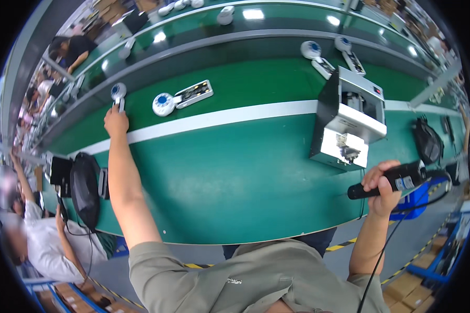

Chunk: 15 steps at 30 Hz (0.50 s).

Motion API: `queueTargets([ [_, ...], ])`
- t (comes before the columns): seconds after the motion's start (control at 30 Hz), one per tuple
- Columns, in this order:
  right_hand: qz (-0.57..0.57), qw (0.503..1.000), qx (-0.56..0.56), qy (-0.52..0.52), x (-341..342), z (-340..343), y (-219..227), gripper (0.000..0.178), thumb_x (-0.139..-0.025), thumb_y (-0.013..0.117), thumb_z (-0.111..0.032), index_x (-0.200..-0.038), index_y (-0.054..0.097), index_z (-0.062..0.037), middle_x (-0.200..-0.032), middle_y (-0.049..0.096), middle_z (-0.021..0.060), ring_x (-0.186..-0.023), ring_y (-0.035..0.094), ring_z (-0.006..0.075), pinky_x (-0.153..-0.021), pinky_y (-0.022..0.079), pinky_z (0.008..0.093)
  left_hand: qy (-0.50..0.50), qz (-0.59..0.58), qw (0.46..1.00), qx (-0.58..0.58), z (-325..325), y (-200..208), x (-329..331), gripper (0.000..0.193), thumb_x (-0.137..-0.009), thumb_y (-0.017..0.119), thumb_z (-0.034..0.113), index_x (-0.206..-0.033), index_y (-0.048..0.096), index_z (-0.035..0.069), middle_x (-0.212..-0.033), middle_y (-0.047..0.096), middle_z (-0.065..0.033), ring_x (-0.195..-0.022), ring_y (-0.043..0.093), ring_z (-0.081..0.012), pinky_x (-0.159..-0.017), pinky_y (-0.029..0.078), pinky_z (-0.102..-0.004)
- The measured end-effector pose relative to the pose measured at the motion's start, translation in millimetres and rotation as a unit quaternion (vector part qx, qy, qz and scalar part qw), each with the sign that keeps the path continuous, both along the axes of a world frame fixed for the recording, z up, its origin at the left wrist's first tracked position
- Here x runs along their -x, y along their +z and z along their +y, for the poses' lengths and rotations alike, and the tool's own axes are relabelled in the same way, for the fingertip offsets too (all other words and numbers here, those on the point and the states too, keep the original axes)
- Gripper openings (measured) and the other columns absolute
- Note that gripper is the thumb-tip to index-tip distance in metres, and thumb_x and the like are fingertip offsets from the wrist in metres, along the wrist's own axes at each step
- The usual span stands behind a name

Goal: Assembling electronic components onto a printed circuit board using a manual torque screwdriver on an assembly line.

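Observation:
My left hand (117,123) reaches out to the far left and is closed on the handle of a white handheld fan (118,92), whose round head with a blue centre points away from me. In my right hand (384,186) is a black electric screwdriver (402,179), held level above the front right of the bench, its thin bit pointing left. A cable runs from its rear end. Just right of my left hand lies a second fan (164,104), its handle open and the inner parts showing. A silver and black screw feeder (356,112) stands left of and beyond my right hand.
Two more opened fans (322,67) (350,55) lie behind the feeder on the dark green strip. A white strip (235,116) separates it from the green bench top (235,182). A black bag (429,141) sits at the right; a co-worker (57,240) is at the left.

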State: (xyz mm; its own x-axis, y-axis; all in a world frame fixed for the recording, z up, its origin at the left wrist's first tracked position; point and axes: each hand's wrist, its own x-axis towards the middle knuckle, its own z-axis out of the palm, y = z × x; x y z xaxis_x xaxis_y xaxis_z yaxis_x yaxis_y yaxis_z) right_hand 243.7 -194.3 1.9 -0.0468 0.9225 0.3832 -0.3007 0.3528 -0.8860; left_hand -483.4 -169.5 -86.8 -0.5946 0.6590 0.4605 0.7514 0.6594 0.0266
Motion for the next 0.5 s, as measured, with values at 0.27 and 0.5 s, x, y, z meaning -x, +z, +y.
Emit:
queueTargets([
  [0.27,0.012,1.000,0.021,-0.019,7.5,1.0,3.8,0.024,-0.079,0.064,-0.007,-0.100,0.054,-0.0006,-0.058,0.055,0.0074,-0.045,0.050,0.0142,-0.047,0.044,0.0245,-0.116,-0.146,0.981,-0.062,-15.1,23.1,0.9,0.032,-0.084,0.060,0.013,-0.115,0.059,0.006,-0.107,0.066,-0.0162,-0.097,0.063,-0.0354,-0.084,0.050,-0.0435],
  [0.5,0.032,0.999,-0.008,0.016,3.4,2.1,4.1,0.025,-0.079,0.064,-0.007,-0.100,0.054,-0.0005,-0.059,0.055,0.0073,-0.046,0.051,0.0147,-0.048,0.045,0.0248,-0.378,-0.232,0.887,-0.125,-59.6,91.4,-180.5,0.036,-0.080,0.061,0.000,-0.116,0.060,0.004,-0.120,0.057,-0.0138,-0.105,0.057,-0.0305,-0.091,0.047,-0.0364],
])
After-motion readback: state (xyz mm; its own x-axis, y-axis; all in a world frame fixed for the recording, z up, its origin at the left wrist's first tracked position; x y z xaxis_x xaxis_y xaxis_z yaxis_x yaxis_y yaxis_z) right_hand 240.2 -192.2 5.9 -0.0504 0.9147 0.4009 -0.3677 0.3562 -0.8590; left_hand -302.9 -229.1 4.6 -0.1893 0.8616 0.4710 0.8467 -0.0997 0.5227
